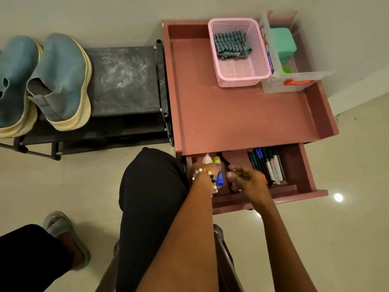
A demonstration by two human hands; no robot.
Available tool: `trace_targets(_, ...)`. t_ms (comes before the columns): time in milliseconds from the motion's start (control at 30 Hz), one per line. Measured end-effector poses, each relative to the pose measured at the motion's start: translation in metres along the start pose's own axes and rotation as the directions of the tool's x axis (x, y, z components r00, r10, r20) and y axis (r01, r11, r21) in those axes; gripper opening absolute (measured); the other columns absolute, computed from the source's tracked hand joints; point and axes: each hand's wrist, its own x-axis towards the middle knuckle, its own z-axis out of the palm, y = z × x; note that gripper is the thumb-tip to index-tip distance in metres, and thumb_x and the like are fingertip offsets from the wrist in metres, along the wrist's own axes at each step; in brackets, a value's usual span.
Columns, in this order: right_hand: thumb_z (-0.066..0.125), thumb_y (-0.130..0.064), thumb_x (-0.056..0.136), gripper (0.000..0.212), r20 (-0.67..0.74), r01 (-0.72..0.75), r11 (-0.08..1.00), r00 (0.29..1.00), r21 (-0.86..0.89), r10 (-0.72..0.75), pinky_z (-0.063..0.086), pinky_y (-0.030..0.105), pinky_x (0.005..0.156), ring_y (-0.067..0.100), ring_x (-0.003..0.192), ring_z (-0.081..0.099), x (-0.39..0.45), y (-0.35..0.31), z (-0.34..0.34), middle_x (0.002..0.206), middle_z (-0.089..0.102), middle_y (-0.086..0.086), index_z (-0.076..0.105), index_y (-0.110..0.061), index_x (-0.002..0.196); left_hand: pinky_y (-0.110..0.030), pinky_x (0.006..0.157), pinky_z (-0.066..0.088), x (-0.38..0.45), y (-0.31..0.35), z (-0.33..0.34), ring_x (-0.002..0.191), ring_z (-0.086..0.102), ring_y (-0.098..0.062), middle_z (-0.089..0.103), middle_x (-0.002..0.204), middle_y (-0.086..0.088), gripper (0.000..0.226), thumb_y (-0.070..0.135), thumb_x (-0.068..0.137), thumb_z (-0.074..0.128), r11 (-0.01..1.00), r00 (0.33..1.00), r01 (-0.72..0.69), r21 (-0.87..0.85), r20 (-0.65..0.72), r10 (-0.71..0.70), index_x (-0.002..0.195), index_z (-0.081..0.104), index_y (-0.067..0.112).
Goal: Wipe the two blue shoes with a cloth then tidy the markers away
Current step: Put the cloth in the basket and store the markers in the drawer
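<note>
A person's left hand is holding a blue-and-yellow glue stick inside the open pink wooden drawer, the right hand hovering relaxed beside the marker pens; two blue slip-on shoes are sitting far left on a black rack, the striped grey cloth lying in a pink basket.

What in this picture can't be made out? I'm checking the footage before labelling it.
Head view only:
- Left hand: fingers hidden behind its own wrist, so its grip is unclear.
- Right hand: blurred, so any hold is uncertain.
- Markers: cap ends shadowed under the table top; count unclear.
- Far-left blue shoe: cut by the left edge.
- Clear box: label print too small to read.
</note>
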Motion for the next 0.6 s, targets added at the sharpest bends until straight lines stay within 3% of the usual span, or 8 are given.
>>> trace_targets(67,0.072,-0.01,0.079,0.031,0.073,-0.047,0.999,0.996,0.02,0.046,0.055,0.028,0.064,0.021,0.082,0.069,-0.009,-0.002,0.009,0.094,0.071,0.011,0.065,-0.006,0.109,-0.048,0.084,0.055,-0.035,0.01,0.002,0.07,0.064,-0.028,0.061,0.078,-0.014,0.009,0.01,0.088,0.064,1.0,0.999,-0.023,0.017,0.044,0.022,0.083,0.057,0.005)
trace_targets(133,0.071,-0.006,0.079,0.031,0.073,-0.116,0.985,0.992,0.125,0.107,0.055,0.028,0.063,0.022,0.079,0.07,-0.005,-0.003,0.013,0.094,0.072,0.014,0.064,-0.001,0.108,-0.047,0.08,0.056,-0.044,0.015,0.003,0.073,0.061,-0.025,0.058,0.081,-0.014,0.003,0.004,0.091,0.059,0.999,0.998,-0.001,0.045,0.064,-0.002,0.091,0.057,0.001)
trace_targets(200,0.07,-0.003,0.079,0.03,0.1,-0.216,0.945,0.975,0.244,0.197,0.056,0.033,0.066,0.025,0.081,0.07,0.003,-0.005,0.013,0.096,0.072,0.017,0.062,-0.003,0.108,-0.042,0.08,0.055,-0.05,0.019,0.0,0.074,0.059,-0.023,0.058,0.084,-0.014,0.012,0.004,0.091,0.058,0.994,0.997,0.016,0.112,0.071,-0.024,0.103,0.057,0.001)
trace_targets(300,0.068,0.0,0.081,0.025,0.11,-0.29,0.896,0.957,0.335,0.269,0.056,0.033,0.067,0.024,0.081,0.07,0.015,-0.004,0.015,0.094,0.072,0.016,0.062,-0.007,0.104,-0.039,0.091,0.051,-0.053,0.026,-0.003,0.081,0.058,-0.028,0.054,0.079,-0.015,0.02,0.017,0.09,0.062,0.975,0.998,0.023,0.22,0.05,-0.035,0.083,0.054,0.001)
trace_targets(400,0.063,0.007,0.082,0.016,0.008,-0.323,0.882,0.94,0.342,0.341,0.057,0.032,0.065,0.02,0.071,0.066,0.028,0.005,0.019,0.081,0.069,0.012,0.065,-0.003,0.094,-0.025,0.064,0.049,-0.053,0.027,-0.001,0.063,0.046,-0.019,0.043,0.072,-0.008,0.015,0.018,0.098,0.052,0.979,0.998,-0.018,0.201,0.065,0.005,0.098,0.051,0.002)
trace_targets(433,0.063,0.006,0.082,0.014,-0.048,-0.336,0.902,0.931,0.27,0.361,0.057,0.036,0.068,0.021,0.072,0.064,0.034,0.012,0.019,0.081,0.068,0.013,0.066,-0.001,0.093,-0.023,0.058,0.048,-0.052,0.026,-0.001,0.062,0.046,-0.018,0.043,0.074,-0.007,0.023,0.02,0.098,0.051,0.981,0.999,-0.03,0.19,0.05,0.021,0.115,0.05,0.003)
trace_targets(500,0.068,-0.002,0.081,0.012,-0.18,-0.321,0.939,0.938,-0.124,0.297,0.056,0.038,0.069,0.026,0.076,0.063,0.048,0.033,0.018,0.083,0.067,0.015,0.068,0.002,0.092,-0.027,0.057,0.047,-0.048,0.023,-0.002,0.064,0.051,-0.02,0.049,0.078,-0.007,0.045,0.031,0.097,0.052,0.979,0.998,-0.06,0.196,0.003,0.06,0.133,0.045,0.005)
trace_targets(600,0.069,-0.017,0.082,0.023,-0.22,-0.229,0.769,0.968,-0.597,0.117,0.043,0.027,0.06,0.032,0.083,0.062,0.061,0.051,0.025,0.089,0.067,0.017,0.064,0.001,0.095,-0.027,0.063,0.048,-0.049,0.023,-0.001,0.078,0.062,-0.024,0.063,0.093,-0.011,0.045,0.042,0.094,0.053,0.983,0.999,-0.011,0.181,-0.029,0.016,0.121,0.054,0.005)
